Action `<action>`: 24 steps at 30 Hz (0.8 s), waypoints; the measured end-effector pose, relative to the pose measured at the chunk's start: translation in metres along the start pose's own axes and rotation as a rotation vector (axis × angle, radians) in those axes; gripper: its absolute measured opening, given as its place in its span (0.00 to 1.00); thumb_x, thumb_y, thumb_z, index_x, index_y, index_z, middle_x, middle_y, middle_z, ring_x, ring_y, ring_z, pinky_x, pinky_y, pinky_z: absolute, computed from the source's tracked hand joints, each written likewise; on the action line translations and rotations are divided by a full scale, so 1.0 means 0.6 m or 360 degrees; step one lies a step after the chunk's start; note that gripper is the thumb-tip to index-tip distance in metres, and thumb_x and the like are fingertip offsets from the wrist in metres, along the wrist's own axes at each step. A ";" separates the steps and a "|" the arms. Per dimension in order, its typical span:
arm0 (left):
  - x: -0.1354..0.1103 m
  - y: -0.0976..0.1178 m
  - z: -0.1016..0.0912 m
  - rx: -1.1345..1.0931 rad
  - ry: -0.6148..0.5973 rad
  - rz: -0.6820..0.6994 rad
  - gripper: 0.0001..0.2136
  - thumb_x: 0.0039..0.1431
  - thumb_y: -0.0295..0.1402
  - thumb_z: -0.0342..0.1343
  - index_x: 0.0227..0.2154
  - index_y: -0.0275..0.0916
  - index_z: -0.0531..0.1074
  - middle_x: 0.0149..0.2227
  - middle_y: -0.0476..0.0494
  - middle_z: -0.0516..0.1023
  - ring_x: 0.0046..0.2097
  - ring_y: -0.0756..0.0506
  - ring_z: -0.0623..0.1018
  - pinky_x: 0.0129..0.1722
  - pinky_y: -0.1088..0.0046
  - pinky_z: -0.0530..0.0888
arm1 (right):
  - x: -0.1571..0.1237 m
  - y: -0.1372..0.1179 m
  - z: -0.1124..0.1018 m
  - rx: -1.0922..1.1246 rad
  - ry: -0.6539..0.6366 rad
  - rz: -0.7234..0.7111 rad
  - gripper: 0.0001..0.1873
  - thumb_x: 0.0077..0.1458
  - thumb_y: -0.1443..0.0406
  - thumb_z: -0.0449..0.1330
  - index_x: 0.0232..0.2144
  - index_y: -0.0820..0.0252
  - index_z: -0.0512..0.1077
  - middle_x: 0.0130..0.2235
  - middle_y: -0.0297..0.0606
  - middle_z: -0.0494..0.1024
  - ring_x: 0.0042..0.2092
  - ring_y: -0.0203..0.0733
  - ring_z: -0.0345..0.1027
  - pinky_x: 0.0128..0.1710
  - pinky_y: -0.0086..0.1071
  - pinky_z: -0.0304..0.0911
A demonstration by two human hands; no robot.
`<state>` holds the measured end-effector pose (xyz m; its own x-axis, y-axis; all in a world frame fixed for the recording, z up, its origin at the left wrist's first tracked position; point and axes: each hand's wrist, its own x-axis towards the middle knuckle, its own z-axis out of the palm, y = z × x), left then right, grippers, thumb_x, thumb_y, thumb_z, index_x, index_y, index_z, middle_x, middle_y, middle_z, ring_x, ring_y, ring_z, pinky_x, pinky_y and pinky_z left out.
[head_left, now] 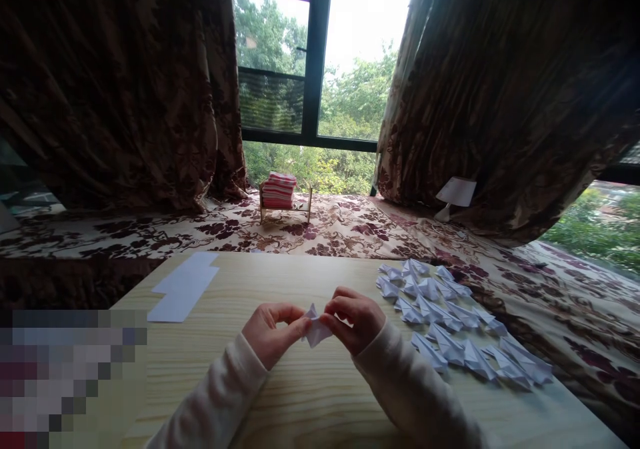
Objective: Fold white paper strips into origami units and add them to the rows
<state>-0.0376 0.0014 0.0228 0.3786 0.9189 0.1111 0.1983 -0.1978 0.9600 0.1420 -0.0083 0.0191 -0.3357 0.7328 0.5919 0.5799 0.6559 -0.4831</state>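
Both of my hands meet over the middle of a light wooden table [300, 396]. My left hand [273, 332] pinches one side of a small folded white paper piece [315, 329], fingers closed on it. From the other side, my right hand [355, 319] grips the same piece, fingers curled. The paper is held just above the tabletop. Cream sleeves cover both forearms.
Several finished folded white paper shapes [450, 322] lie in rows on the table's right side. Flat white paper sheets [185, 292] lie at the far left. Behind are a floral-covered ledge, a tiny chair with striped cloths [283, 196], a small lamp [455, 196], curtains and a window.
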 end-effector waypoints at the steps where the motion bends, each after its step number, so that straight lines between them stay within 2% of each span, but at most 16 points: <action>1: 0.001 0.000 0.000 -0.0043 -0.0029 -0.0022 0.10 0.44 0.36 0.58 0.23 0.34 0.77 0.22 0.45 0.76 0.27 0.48 0.71 0.29 0.74 0.65 | 0.001 -0.002 -0.001 0.0005 -0.0005 -0.0015 0.10 0.49 0.65 0.54 0.19 0.62 0.68 0.21 0.32 0.62 0.23 0.32 0.56 0.22 0.26 0.53; 3: 0.004 -0.003 -0.001 -0.0169 -0.0050 -0.0087 0.09 0.42 0.36 0.59 0.22 0.34 0.77 0.20 0.46 0.75 0.25 0.49 0.69 0.27 0.75 0.64 | 0.004 -0.005 -0.004 0.0013 0.0029 -0.0021 0.11 0.51 0.66 0.52 0.21 0.62 0.69 0.22 0.33 0.62 0.23 0.32 0.56 0.22 0.27 0.54; 4: 0.006 -0.005 -0.002 -0.0251 0.0009 -0.0124 0.09 0.40 0.36 0.60 0.21 0.35 0.77 0.18 0.47 0.74 0.24 0.50 0.69 0.26 0.75 0.63 | 0.005 -0.005 -0.006 0.0015 0.0088 -0.0013 0.10 0.52 0.66 0.51 0.22 0.62 0.69 0.23 0.33 0.63 0.23 0.32 0.57 0.23 0.27 0.55; 8: 0.014 -0.017 0.000 -0.0708 0.0556 -0.0381 0.10 0.30 0.37 0.65 0.18 0.37 0.76 0.15 0.51 0.71 0.23 0.52 0.67 0.29 0.75 0.63 | 0.007 -0.010 -0.010 -0.0007 0.0437 -0.0026 0.09 0.54 0.69 0.50 0.36 0.60 0.68 0.28 0.35 0.66 0.25 0.33 0.59 0.25 0.28 0.59; 10: 0.016 -0.020 0.004 -0.0975 0.0676 -0.0569 0.12 0.27 0.38 0.66 0.18 0.38 0.75 0.15 0.52 0.71 0.23 0.52 0.67 0.28 0.75 0.62 | 0.004 -0.014 -0.006 -0.0079 0.0438 -0.0107 0.12 0.52 0.69 0.52 0.41 0.59 0.66 0.30 0.36 0.66 0.28 0.35 0.61 0.27 0.30 0.60; 13: 0.017 -0.019 0.012 -0.1186 0.0650 -0.0702 0.13 0.24 0.38 0.66 0.17 0.38 0.72 0.15 0.52 0.70 0.22 0.52 0.67 0.28 0.74 0.61 | -0.001 -0.021 0.007 -0.0267 0.0319 -0.0332 0.13 0.51 0.69 0.53 0.41 0.59 0.66 0.32 0.39 0.68 0.32 0.38 0.62 0.31 0.33 0.61; 16: 0.015 -0.016 0.017 -0.1211 0.0589 -0.0733 0.14 0.24 0.38 0.66 0.15 0.37 0.70 0.14 0.52 0.70 0.23 0.52 0.67 0.28 0.73 0.60 | 0.000 -0.024 0.015 -0.0455 0.0304 -0.0502 0.13 0.52 0.72 0.52 0.41 0.60 0.67 0.31 0.39 0.68 0.32 0.39 0.61 0.31 0.33 0.59; 20: 0.014 -0.017 0.019 -0.1100 0.0512 -0.0686 0.13 0.26 0.39 0.64 0.15 0.38 0.71 0.13 0.53 0.67 0.22 0.52 0.65 0.28 0.73 0.59 | 0.005 -0.026 0.015 -0.0584 0.0389 -0.0614 0.10 0.51 0.73 0.53 0.36 0.60 0.70 0.26 0.38 0.68 0.28 0.36 0.58 0.27 0.30 0.57; 24: 0.015 -0.021 0.020 -0.0911 0.0518 -0.0633 0.13 0.28 0.42 0.62 0.16 0.37 0.72 0.14 0.52 0.66 0.24 0.51 0.64 0.28 0.73 0.59 | 0.009 -0.028 0.012 -0.0664 0.0398 -0.0667 0.09 0.52 0.72 0.53 0.30 0.60 0.72 0.23 0.36 0.66 0.26 0.35 0.55 0.25 0.29 0.54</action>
<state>-0.0256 0.0081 0.0083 0.0742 0.9556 -0.2851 -0.2685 0.2945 0.9172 0.1252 -0.0144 0.0260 -0.4427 0.3319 0.8330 0.6941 0.7150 0.0840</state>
